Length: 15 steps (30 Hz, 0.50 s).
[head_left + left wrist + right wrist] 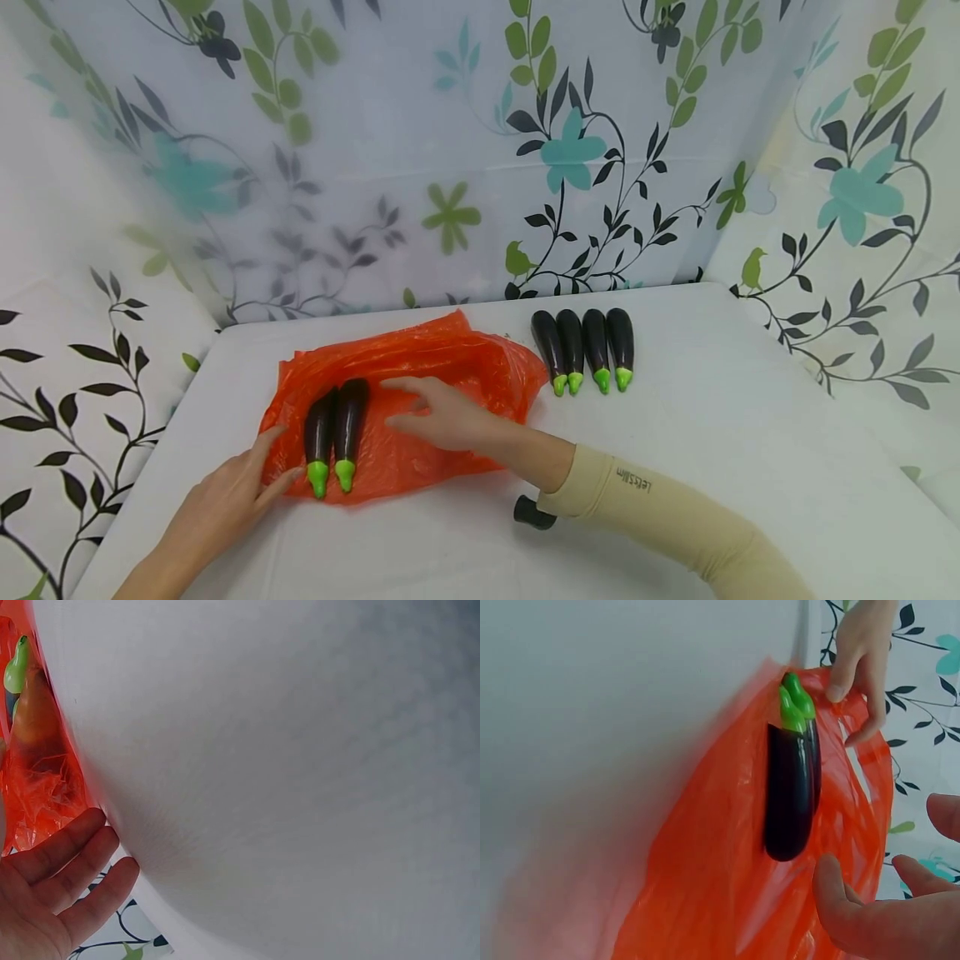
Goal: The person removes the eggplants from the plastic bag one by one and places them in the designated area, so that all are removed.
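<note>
Taking the middle of the red plastic bag (pixel 442 467) as our dial, we find the left hand (pixel 225 496) at eight o'clock, its fingers wide and straight by the bag's near left edge; we see nothing in its grasp and cannot tell whether it touches the plastic. Just beside it, near nine o'clock, two eggplants (pixel 336 433) lie side by side on the bag, green stems towards six o'clock. To their right, we see the right hand (pixel 442 412) over the bag, thumb and fingers wide apart, gripping nothing. At four o'clock, we make out a small black object (pixel 534 512) on the white table (pixel 720 400), beside the right arm's tan sleeve (pixel 660 508). Between two and three o'clock, four more eggplants (pixel 583 350) stand in a row, stems towards six
</note>
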Tool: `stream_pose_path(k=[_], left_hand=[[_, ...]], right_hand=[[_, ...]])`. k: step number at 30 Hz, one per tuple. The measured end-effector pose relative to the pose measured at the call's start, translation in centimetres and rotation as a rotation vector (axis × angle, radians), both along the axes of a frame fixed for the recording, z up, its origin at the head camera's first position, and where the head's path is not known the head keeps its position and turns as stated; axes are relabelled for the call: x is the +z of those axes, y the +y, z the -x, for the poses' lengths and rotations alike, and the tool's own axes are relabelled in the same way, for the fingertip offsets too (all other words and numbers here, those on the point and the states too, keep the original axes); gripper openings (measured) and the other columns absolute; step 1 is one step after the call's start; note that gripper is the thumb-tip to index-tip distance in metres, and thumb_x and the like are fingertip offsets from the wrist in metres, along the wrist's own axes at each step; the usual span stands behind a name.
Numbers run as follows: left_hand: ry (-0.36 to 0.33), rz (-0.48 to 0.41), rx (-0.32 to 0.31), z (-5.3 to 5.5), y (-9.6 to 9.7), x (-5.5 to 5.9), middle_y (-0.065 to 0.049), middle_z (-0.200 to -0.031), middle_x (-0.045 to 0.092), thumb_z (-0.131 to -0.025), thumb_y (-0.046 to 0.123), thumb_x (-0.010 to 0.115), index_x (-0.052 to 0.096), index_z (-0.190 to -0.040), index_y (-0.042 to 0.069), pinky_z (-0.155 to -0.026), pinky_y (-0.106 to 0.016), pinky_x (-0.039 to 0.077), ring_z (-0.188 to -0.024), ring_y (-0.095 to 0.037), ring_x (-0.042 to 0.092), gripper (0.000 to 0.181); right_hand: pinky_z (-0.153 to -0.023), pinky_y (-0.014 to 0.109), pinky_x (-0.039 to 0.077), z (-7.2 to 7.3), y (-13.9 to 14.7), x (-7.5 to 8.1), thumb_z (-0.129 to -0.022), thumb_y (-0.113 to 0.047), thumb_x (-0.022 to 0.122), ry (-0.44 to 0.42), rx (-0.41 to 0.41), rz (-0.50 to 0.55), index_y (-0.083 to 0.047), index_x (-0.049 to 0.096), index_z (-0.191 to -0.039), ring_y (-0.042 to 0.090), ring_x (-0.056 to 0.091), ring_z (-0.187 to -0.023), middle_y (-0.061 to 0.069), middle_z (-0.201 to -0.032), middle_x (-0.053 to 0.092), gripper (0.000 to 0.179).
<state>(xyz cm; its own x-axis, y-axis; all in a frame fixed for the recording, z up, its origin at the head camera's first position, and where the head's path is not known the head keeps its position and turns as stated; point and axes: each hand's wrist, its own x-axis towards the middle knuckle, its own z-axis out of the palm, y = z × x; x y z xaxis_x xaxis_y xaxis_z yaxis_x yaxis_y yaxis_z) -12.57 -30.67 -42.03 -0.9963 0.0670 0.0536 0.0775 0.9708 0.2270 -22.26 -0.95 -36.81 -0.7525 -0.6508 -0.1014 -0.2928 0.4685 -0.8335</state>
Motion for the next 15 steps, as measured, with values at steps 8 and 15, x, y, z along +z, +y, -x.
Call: stream_pose_path(k=[8,15], left_hand=[[-0.012,0.003,0.002,0.0,0.0,0.2,-0.027,-0.106,0.065,-0.090,0.060,0.058,0.036,-0.140,0.005,-0.071,-0.060,0.053,-0.092,-0.043,0.064,0.077],[-0.032,0.008,0.011,0.0,0.0,0.1,-0.027,-0.107,0.065,-0.090,0.059,0.059,0.035,-0.141,0.003,-0.072,-0.060,0.054,-0.093,-0.043,0.064,0.079]], right_hand=[[-0.088,0.036,0.054,-0.1,-2.8,-1.2,-0.091,-0.037,0.069,-0.024,-0.010,-0.017,-0.034,0.050,-0.141,0.020,0.050,-0.124,-0.010,-0.138,0.052,0.053],[-0.082,0.031,0.053,0.0,-4.7,-2.8,-0.090,-0.036,0.070,-0.041,-0.034,-0.053,-0.034,0.051,-0.141,0.010,0.052,-0.106,-0.005,-0.133,0.056,0.054]])
